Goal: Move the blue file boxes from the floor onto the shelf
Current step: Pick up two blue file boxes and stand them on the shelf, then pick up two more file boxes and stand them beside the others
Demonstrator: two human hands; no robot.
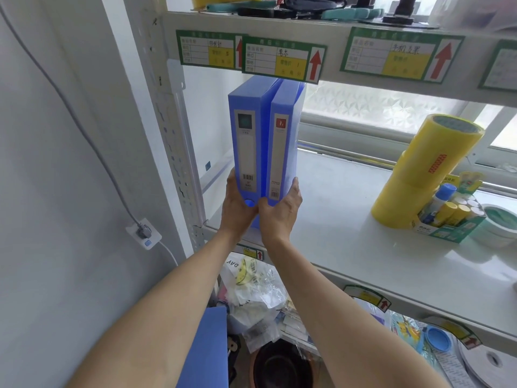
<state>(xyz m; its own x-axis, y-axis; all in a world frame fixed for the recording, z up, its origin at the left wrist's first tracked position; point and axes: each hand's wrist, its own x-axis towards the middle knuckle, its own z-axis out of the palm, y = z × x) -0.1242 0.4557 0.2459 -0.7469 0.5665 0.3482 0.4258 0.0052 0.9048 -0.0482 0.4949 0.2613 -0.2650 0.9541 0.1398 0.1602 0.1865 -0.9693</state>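
Two blue file boxes stand upright side by side at the left end of the white shelf (349,219), spines facing me. The left box (246,135) has a dark square label, the right box (282,141) a red one. My left hand (236,208) grips the bottom left of the pair, fingers along the left box's side. My right hand (281,211) holds the bottom right, thumb on the right box's spine. Another blue file box (207,348) stands lower down, beside my left forearm.
Stacked yellow tape rolls (425,175) and a box of glue sticks (447,217) sit at the shelf's right. The upper shelf beam with green labels (282,57) hangs just above the boxes. The left upright post (179,152), a wall socket (144,232) and bags (257,292) below are close.
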